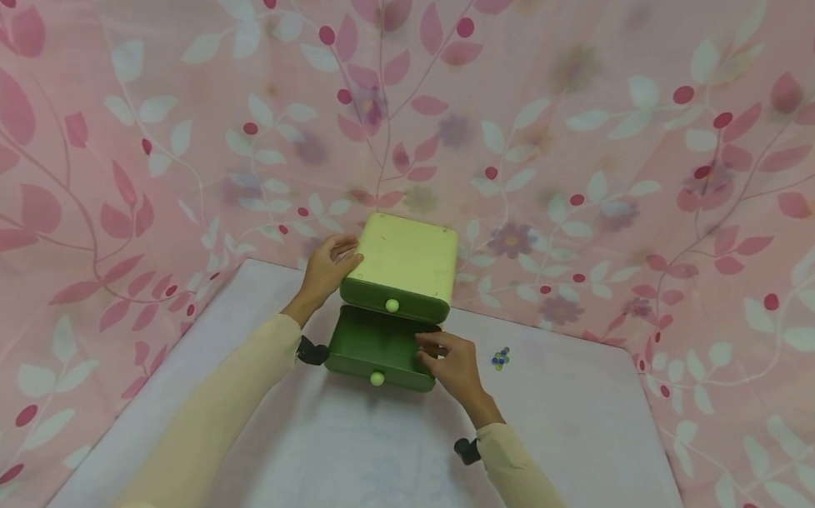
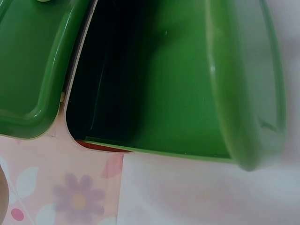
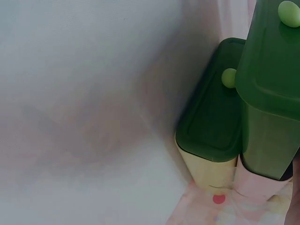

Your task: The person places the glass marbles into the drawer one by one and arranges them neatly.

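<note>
A small stacked drawer cabinet (image 1: pixel 407 258) has a pale green top and dark green fronts with round knobs. Its top drawer (image 2: pixel 30 70) is closed. Below that, a green drawer (image 1: pixel 375 342) is pulled out; its visible floor is bare in the left wrist view. My left hand (image 1: pixel 326 270) rests against the cabinet's left side, thumb at the top edge. At the open drawer's right wall is my right hand (image 1: pixel 453 366), fingertips bent over the drawer with a gap between thumb and fingers. Nothing shows between them.
A small cluster of blue, green and yellow marbles (image 1: pixel 499 358) lies on the white table (image 1: pixel 552 438), right of the cabinet. A lower closed drawer (image 3: pixel 213 108) shows in the right wrist view. Pink floral cloth (image 1: pixel 522 175) hangs behind and at both sides.
</note>
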Demonstrator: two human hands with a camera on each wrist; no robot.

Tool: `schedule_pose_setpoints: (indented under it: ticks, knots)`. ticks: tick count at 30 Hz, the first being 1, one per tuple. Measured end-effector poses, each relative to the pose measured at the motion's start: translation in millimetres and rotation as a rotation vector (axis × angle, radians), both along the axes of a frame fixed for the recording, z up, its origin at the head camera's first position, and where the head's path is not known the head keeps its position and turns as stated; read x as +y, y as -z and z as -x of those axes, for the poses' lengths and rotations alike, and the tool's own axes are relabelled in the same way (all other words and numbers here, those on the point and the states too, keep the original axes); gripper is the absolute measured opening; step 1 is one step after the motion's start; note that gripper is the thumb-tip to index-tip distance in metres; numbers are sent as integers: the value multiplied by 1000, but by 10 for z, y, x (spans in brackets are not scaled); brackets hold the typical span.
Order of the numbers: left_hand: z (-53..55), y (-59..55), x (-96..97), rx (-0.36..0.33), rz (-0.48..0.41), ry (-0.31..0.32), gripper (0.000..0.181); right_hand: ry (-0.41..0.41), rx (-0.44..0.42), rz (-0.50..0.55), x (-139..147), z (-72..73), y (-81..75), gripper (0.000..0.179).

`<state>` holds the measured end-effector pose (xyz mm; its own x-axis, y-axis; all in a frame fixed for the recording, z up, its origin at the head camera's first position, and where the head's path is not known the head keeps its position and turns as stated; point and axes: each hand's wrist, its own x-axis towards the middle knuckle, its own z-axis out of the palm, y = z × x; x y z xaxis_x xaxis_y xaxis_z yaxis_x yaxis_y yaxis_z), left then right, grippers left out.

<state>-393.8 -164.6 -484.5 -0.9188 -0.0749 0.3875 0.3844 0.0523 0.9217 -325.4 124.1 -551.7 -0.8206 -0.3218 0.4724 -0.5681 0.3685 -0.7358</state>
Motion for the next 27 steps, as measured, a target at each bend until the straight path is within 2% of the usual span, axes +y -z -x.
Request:
schedule_pose_setpoints:
  ticks: [9, 17, 19, 23, 27]
  knots:
    - [1, -10, 7, -7, -14, 12, 50, -44, 21, -29, -16, -14, 13, 29]
    - [-172, -242, 22, 2, -11, 51, 47, -44, -4, -70, -31, -24, -21, 29]
    - [-188, -261, 23, 2, -5, 51, 47, -50, -14, -76, -32, -24, -27, 29]
    - [-177, -246, 19, 9, -14, 62, 47, -65, -34, -101, -41, -8, -31, 28]
    - [-79, -118, 6, 9, -13, 54, 49, -97, -58, -118, -62, 6, -45, 28]
